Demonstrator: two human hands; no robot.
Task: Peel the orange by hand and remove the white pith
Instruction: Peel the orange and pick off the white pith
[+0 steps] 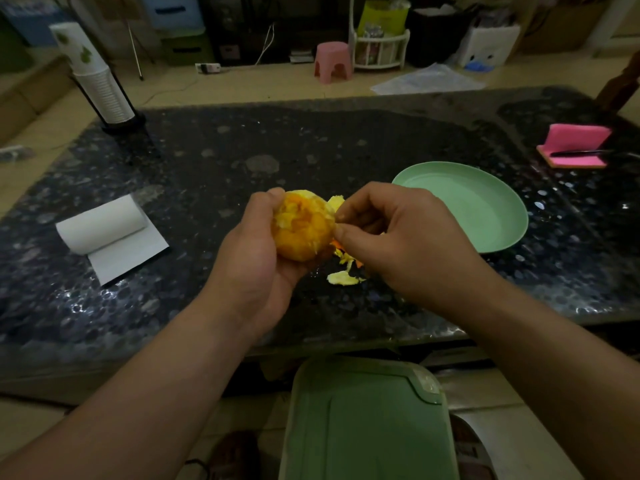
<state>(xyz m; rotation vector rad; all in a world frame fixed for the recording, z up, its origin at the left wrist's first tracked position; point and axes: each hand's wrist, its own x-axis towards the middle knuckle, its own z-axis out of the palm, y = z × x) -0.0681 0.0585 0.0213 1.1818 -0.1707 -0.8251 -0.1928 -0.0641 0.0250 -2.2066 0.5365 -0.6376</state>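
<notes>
Over the near middle of the table (311,150), the orange (303,232) sits in the left hand (256,261), whose fingers and thumb curl round it from its 9 o'clock side. Most of the rind is off; flesh shows, with pale patches of pith. The right hand (401,237) meets the fruit at its 3 o'clock edge. Its thumb and forefinger pinch a pale strip (336,203) that sticks up at the orange's 1 o'clock, and its other fingers are curled toward the palm. Peel scraps (343,277) lie on the table at 5 o'clock from the orange, partly hidden by the right hand. A green plate (485,209) stands at 3 o'clock, beyond that hand. Farther out are a paper roll (104,223) at 9 o'clock, a cup stack (100,84) at 10 o'clock and a pink sponge (575,143) at 2 o'clock.
</notes>
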